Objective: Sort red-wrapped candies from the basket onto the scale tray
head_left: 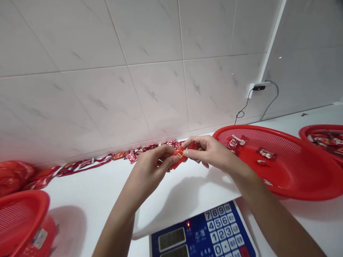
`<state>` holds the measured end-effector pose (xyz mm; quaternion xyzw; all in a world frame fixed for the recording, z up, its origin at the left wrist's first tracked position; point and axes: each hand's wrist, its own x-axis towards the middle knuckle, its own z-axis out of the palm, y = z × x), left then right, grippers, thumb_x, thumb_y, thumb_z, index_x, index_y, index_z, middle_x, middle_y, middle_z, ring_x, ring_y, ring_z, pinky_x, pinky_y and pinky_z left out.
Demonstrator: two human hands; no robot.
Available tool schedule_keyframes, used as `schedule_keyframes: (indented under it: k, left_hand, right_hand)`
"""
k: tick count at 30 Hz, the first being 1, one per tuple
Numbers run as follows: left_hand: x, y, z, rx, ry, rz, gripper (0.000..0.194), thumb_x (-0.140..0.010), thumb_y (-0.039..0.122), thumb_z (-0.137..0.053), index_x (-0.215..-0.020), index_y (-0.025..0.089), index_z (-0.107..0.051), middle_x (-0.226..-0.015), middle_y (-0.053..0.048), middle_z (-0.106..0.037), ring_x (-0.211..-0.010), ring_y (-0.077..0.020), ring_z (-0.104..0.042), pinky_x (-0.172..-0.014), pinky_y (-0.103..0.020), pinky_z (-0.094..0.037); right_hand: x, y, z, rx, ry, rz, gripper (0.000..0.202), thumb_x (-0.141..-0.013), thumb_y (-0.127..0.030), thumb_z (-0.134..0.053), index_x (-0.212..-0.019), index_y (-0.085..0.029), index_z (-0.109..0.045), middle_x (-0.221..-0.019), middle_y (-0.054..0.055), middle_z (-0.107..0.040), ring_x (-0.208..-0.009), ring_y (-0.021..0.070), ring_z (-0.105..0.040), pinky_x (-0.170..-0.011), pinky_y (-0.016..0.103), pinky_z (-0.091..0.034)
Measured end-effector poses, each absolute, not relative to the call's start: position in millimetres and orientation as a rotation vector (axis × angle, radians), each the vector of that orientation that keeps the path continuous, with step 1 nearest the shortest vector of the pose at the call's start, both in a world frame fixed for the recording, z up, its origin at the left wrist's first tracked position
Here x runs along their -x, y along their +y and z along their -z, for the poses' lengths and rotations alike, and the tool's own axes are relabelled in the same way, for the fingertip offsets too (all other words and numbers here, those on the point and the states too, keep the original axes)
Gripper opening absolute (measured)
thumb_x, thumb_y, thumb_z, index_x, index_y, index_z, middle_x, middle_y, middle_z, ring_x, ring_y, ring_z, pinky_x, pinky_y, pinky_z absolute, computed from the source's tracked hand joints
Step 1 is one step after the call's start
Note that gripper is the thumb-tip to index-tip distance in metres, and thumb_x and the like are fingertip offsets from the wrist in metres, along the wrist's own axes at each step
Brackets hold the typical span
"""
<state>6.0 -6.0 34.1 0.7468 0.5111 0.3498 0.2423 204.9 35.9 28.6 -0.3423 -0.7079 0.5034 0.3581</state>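
Above the white platform of a digital weighing scale (177,200), my two hands meet. My left hand (154,162) is closed, its thumb and fingers pinching the left end of a small orange-red packet (179,157) with pale lettering. My right hand (210,151) pinches that packet's other end between thumb and forefinger. A dark red wrapped packet (195,146) also shows in the right hand, partly hidden by the fingers. The scale's blue keypad and display panel (200,233) lie nearest to me, with a red light lit.
To the right stands a red mesh basket (302,157) with several small wrapped packets (266,153), and another red basket (305,132) beyond it. A red basket (40,203) and a red plastic bag (16,175) are at left. Red packets and ribbons (88,164) line the tiled wall.
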Motion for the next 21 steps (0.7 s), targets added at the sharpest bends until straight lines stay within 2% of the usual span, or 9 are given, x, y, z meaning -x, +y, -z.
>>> schedule_keyframes:
  k: [3, 5, 9, 11, 15, 18, 21]
  left_hand:
    - [-2.9, -3.8, -34.0, -2.085, 1.398, -0.958, 0.025, -0.092, 0.038, -0.057, -0.080, 0.021, -0.069, -0.069, 0.000, -0.066, -0.063, -0.0152, -0.056, -0.057, -0.028, -0.043]
    - [-1.7, -4.1, -34.7, -2.121, 1.414, -1.007, 0.024, -0.092, 0.036, -0.058, -0.078, 0.021, -0.069, -0.067, 0.001, -0.065, -0.061, -0.0145, -0.057, -0.056, -0.027, -0.044]
    - [-0.7, -6.5, -35.1, -2.301, 1.425, -1.183, 0.018, -0.094, 0.028, -0.063, -0.078, 0.021, -0.069, -0.069, 0.002, -0.069, -0.062, -0.0129, -0.062, -0.057, -0.024, -0.047]
    - [-1.5, -7.9, -34.3, -2.562, 1.383, -1.286, 0.014, -0.094, 0.020, -0.064, -0.082, 0.021, -0.069, -0.074, 0.001, -0.070, -0.064, -0.0123, -0.062, -0.058, -0.023, -0.047]
    - [-5.5, -11.9, -34.2, -3.006, 1.209, -1.337, 0.019, -0.096, 0.010, -0.060, -0.086, 0.022, -0.071, -0.083, -0.001, -0.071, -0.074, -0.0147, -0.061, -0.063, -0.025, -0.044]
    - [-9.2, -14.6, -36.3, -2.773, 1.288, -1.348, 0.008, -0.096, 0.027, -0.067, -0.090, 0.025, -0.071, -0.092, -0.001, -0.072, -0.084, -0.0172, -0.063, -0.068, -0.026, -0.047]
    - [-11.2, -13.0, -36.4, -2.276, 1.438, -1.298, 0.024, -0.096, 0.046, -0.062, -0.090, 0.024, -0.067, -0.089, -0.002, -0.071, -0.080, -0.0177, -0.065, -0.064, -0.026, -0.049]
  right_hand:
    - [-208.3, 36.1, -25.0, 0.883, -1.797, -1.345, 0.012, -0.088, -0.030, -0.068, -0.092, -0.019, -0.071, -0.067, -0.003, -0.060, -0.060, 0.0104, -0.046, -0.046, 0.022, -0.031]
    - [-208.7, 35.1, -22.4, 0.894, -1.792, -1.319, 0.020, -0.089, -0.039, -0.070, -0.088, -0.019, -0.070, -0.067, -0.002, -0.061, -0.061, 0.0103, -0.048, -0.051, 0.023, -0.034]
    - [-206.0, 37.6, -12.1, 0.856, -1.799, -1.382, 0.050, -0.091, -0.065, -0.063, -0.073, -0.018, -0.067, -0.053, -0.006, -0.045, -0.052, 0.0093, -0.042, -0.055, 0.026, -0.033]
    - [-204.0, 39.3, -7.7, 0.796, -1.792, -1.457, 0.055, -0.093, -0.068, -0.057, -0.071, -0.018, -0.066, -0.052, -0.006, -0.042, -0.050, 0.0088, -0.038, -0.054, 0.026, -0.031]
    - [-203.7, 38.0, -9.3, 0.748, -1.742, -1.483, 0.042, -0.097, -0.053, -0.059, -0.073, -0.019, -0.060, -0.055, -0.006, -0.046, -0.052, 0.0085, -0.037, -0.054, 0.025, -0.030]
    - [-208.1, 33.9, -17.5, 0.761, -1.765, -1.454, 0.030, -0.098, -0.040, -0.059, -0.076, -0.019, -0.060, -0.058, -0.006, -0.047, -0.055, 0.0086, -0.039, -0.052, 0.024, -0.030]
    - [-212.1, 30.1, -24.5, 0.766, -1.792, -1.401, 0.026, -0.099, -0.036, -0.058, -0.080, -0.018, -0.062, -0.058, -0.007, -0.044, -0.056, 0.0086, -0.040, -0.050, 0.022, -0.031]
